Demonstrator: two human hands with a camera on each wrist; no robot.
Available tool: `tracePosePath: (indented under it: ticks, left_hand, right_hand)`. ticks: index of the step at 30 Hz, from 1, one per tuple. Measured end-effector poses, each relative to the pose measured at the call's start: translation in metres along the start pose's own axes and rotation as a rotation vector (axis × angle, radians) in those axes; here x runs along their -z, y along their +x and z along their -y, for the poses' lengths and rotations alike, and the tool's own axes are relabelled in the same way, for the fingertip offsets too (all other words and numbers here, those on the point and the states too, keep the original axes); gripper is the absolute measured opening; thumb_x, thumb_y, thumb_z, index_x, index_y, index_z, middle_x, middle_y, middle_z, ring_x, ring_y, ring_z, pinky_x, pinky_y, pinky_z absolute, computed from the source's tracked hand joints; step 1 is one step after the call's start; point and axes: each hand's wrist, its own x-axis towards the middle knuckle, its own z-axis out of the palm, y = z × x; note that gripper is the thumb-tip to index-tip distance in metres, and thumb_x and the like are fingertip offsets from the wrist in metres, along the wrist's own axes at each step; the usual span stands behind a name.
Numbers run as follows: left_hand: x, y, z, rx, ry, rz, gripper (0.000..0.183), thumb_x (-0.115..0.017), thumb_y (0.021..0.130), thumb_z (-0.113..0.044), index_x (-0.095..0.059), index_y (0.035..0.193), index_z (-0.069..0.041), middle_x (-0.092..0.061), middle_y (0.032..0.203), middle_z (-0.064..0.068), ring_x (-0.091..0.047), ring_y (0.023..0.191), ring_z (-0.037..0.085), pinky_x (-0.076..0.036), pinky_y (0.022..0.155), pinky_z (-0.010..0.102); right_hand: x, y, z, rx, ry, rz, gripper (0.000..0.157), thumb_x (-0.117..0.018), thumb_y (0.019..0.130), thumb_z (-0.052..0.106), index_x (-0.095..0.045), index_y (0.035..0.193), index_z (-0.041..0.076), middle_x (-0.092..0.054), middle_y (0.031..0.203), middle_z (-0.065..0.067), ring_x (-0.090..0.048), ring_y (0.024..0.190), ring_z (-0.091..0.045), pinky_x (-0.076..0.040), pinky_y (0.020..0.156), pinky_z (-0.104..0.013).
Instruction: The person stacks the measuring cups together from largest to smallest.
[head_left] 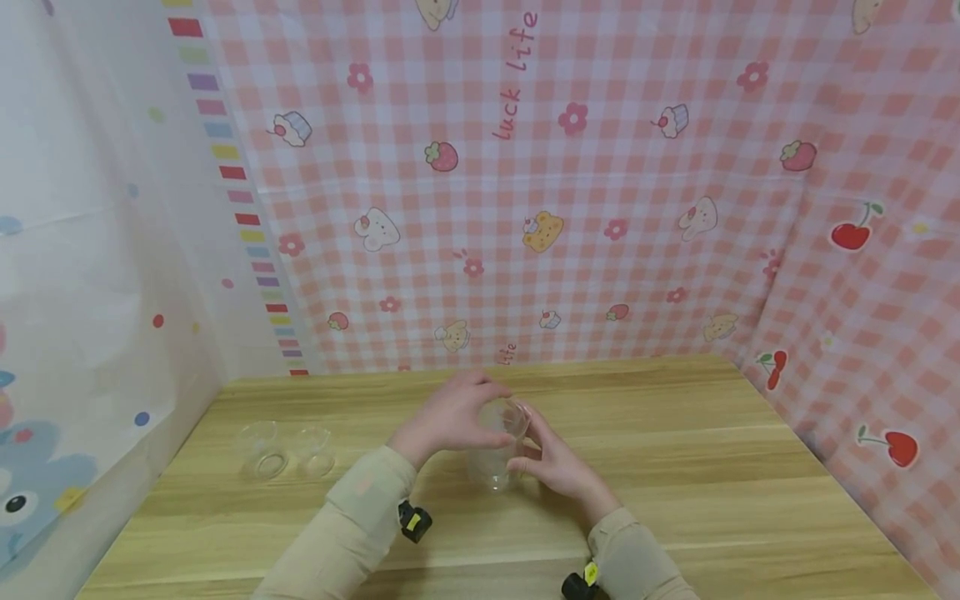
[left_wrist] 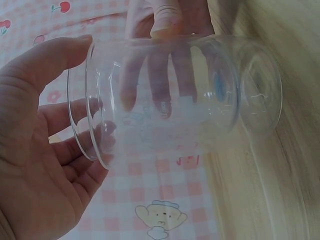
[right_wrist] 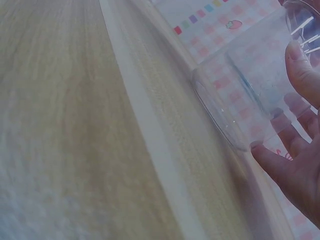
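Between my two hands stands a clear cup (head_left: 491,467), roughly at the middle of the table. Its rim shows doubled in the left wrist view, which looks like one clear cup (left_wrist: 165,137) seated inside another. My left hand (head_left: 455,417) grips the rim from the left, thumb on the near side and fingers across the opening. From the right, my right hand (head_left: 555,458) holds the cup's side. In the right wrist view its thumb and fingers lie against the clear wall (right_wrist: 235,80). Whether the cup's base touches the table I cannot tell.
Two more clear vessels, a left one (head_left: 270,464) and a right one (head_left: 317,463), stand at the table's left side. A pink checked cloth (head_left: 487,208) hangs behind the wooden table (head_left: 712,500), with patterned sheets on both sides.
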Motion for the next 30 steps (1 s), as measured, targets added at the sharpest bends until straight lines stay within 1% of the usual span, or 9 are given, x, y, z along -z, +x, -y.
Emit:
tracePosePath:
  ticks: [7, 14, 21, 30]
  left_hand:
    - [-0.004, -0.001, 0.001, 0.011, -0.007, 0.005, 0.069, -0.076, 0.08, -0.052, -0.061, 0.135, -0.012, -0.058, 0.132, 0.01, -0.051, 0.122, 0.027, -0.043, 0.102, 0.047]
    - [-0.006, -0.002, 0.002, 0.001, -0.009, -0.005, 0.068, -0.074, 0.082, -0.053, -0.061, 0.135, -0.013, -0.057, 0.132, 0.01, -0.05, 0.122, 0.027, -0.043, 0.102, 0.048]
    - [-0.009, -0.004, 0.003, -0.016, -0.007, -0.03, 0.069, -0.073, 0.083, -0.053, -0.06, 0.136, -0.01, -0.057, 0.132, 0.011, -0.05, 0.122, 0.027, -0.042, 0.103, 0.047]
    - [-0.012, -0.007, 0.003, -0.035, 0.01, -0.061, 0.067, -0.072, 0.084, -0.052, -0.061, 0.136, -0.01, -0.058, 0.129, 0.011, -0.051, 0.118, 0.026, -0.043, 0.101, 0.045]
  right_hand:
    - [0.0, 0.0, -0.001, -0.006, 0.009, 0.0, 0.088, -0.068, 0.09, 0.001, -0.012, 0.157, 0.008, -0.026, 0.156, -0.027, -0.029, 0.14, -0.043, -0.038, 0.109, -0.048]
    - [0.0, -0.001, -0.001, -0.001, 0.013, -0.001, 0.089, -0.068, 0.09, 0.003, -0.011, 0.158, 0.008, -0.025, 0.156, -0.027, -0.029, 0.14, -0.044, -0.037, 0.109, -0.051]
    - [0.0, 0.0, -0.003, 0.007, 0.015, -0.006, 0.089, -0.069, 0.089, 0.002, -0.012, 0.157, 0.007, -0.024, 0.156, -0.028, -0.029, 0.14, -0.045, -0.038, 0.108, -0.05]
    - [-0.001, 0.0, -0.003, 0.018, 0.016, -0.009, 0.089, -0.069, 0.09, 0.003, -0.012, 0.158, 0.007, -0.025, 0.156, -0.026, -0.029, 0.139, -0.044, -0.037, 0.108, -0.052]
